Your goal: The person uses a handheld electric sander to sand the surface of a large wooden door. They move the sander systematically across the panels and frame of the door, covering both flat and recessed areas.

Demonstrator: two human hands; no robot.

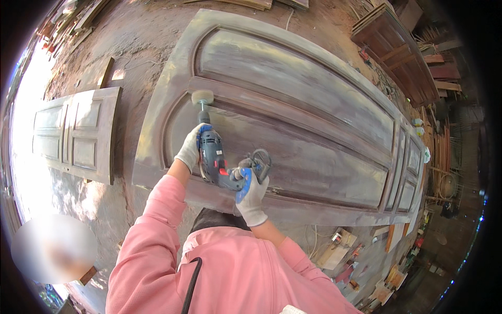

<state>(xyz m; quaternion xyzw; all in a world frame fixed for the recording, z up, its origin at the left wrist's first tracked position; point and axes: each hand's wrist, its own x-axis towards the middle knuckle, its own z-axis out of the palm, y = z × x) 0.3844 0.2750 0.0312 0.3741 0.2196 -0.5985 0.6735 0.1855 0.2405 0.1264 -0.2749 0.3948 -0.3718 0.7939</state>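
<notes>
the white-and-blue gloved left hand (191,145) has its fingers wrapped round the front of a dark grey-blue power drill (213,152) with red trim, while the matching gloved right hand (253,195) grips its rear. the drill's pale round head (202,96) is at a large brown panelled wooden door (298,128), left of which is a smaller panelled door (86,132).

- Head view, left fisheye of a side-by-side pair: taken from the wearer's head, above the near long side of the large panelled door (293,136).
- Direction: steeply downward and across the door, whose left end appears broad while its right end tapers away.
- Range: close; the wearer's pink jacket (235,267) fills the foreground on the door's near side.
- Field: wide, taking in ground (141,31) around the door, whose far long edge appears bowed.
</notes>
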